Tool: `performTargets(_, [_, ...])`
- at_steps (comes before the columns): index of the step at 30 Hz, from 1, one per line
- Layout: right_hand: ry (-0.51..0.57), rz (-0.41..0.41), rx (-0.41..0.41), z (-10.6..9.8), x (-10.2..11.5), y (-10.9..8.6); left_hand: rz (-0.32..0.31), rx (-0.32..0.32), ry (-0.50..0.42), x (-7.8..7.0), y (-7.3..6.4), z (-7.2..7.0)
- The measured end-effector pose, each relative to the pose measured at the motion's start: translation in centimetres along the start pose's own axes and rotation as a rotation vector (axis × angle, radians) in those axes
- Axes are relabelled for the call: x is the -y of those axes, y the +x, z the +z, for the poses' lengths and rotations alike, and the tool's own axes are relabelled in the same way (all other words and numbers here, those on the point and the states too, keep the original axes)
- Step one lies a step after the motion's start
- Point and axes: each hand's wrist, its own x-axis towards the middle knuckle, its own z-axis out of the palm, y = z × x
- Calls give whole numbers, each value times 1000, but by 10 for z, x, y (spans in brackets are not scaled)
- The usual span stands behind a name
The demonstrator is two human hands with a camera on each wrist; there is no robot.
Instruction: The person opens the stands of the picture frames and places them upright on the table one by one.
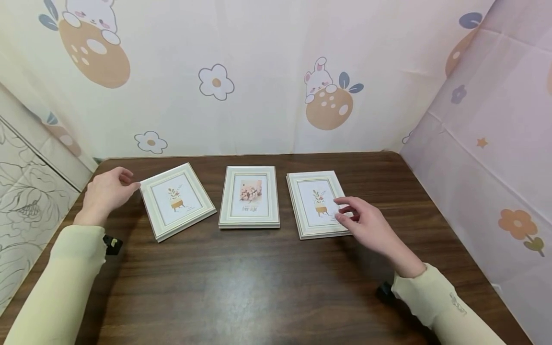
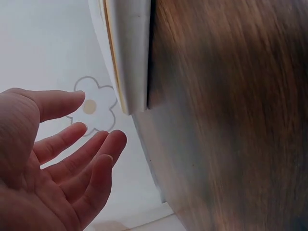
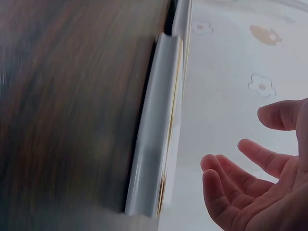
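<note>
Three white picture frames lie face up in a row on the table. The left picture frame point(image 1: 177, 202), turned at an angle, shows a potted plant print. My left hand point(image 1: 106, 190) is beside its upper left corner, fingers loosely bent and holding nothing. The middle picture frame point(image 1: 250, 197) has a pink flower photo. Over the lower right part of the right picture frame point(image 1: 316, 203), which has another potted plant print, hovers my right hand point(image 1: 365, 221), covering its corner. In the right wrist view, that hand's fingers are spread apart, with nothing between them.
The dark wooden table point(image 1: 241, 287) runs back to a pale curtain point(image 1: 258, 48) printed with rabbits and flowers. A similar pinkish curtain point(image 1: 483, 182) borders the right side. A white panel with line-drawn flowers point(image 1: 30, 206) stands at the left. Black straps point(image 1: 113, 244) sit at both wrists.
</note>
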Motion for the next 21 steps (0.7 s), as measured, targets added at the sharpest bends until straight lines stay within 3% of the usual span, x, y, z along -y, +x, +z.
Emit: performTargets(21, [-11, 101, -7, -15, -25, 9, -39, 112, -15, 13, 20, 10])
